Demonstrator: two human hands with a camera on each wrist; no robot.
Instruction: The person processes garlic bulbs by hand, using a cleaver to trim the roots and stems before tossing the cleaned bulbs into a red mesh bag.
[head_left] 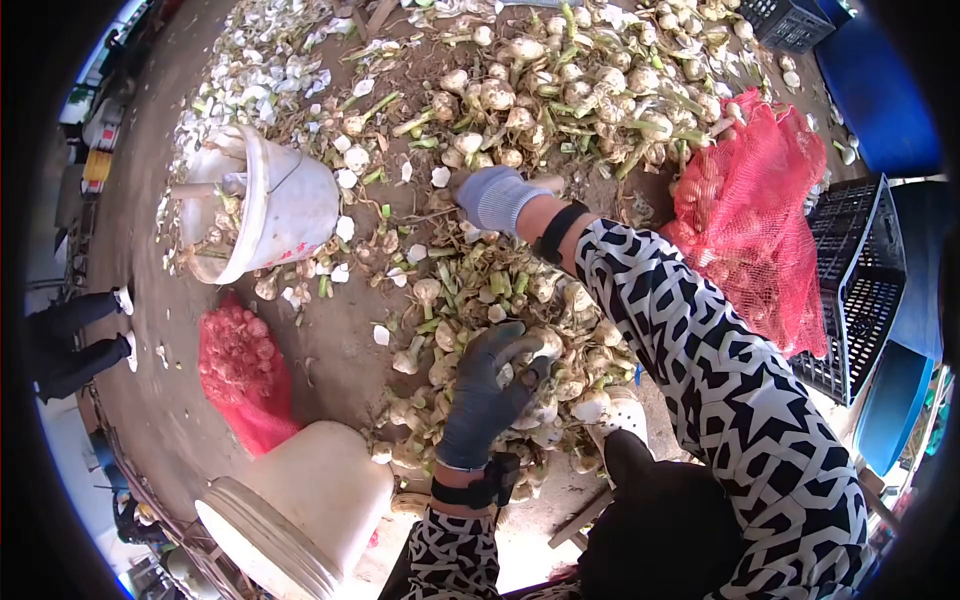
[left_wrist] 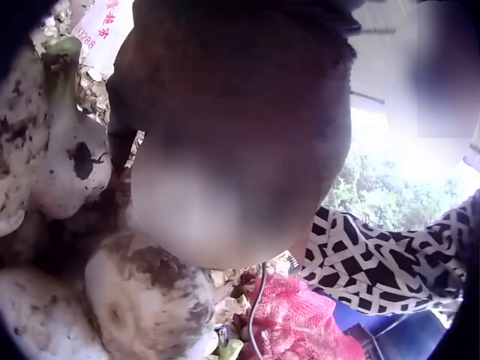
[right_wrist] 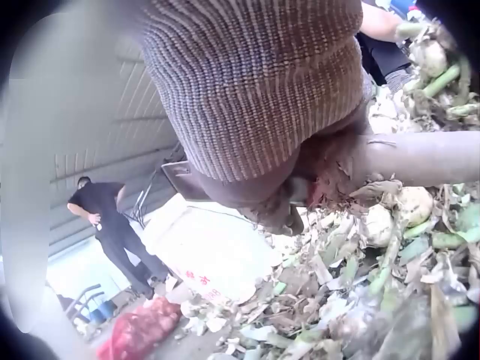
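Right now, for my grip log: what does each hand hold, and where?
Left hand grips a garlic round its bulb. Right hand grips what looks like a stalk; where along it is hidden.

You'll find red print on the white bucket (left_wrist: 101, 22): Chinese characters above digits that look like 4788, though the blur leaves that unsure.

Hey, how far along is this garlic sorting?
Done: the big red bag and the small red bag hold bulbs, and peel litters the ground. In hand: the left hand grips a bulb in the near pile; the right hand grips a stalk at the far pile. Left: both piles look large.
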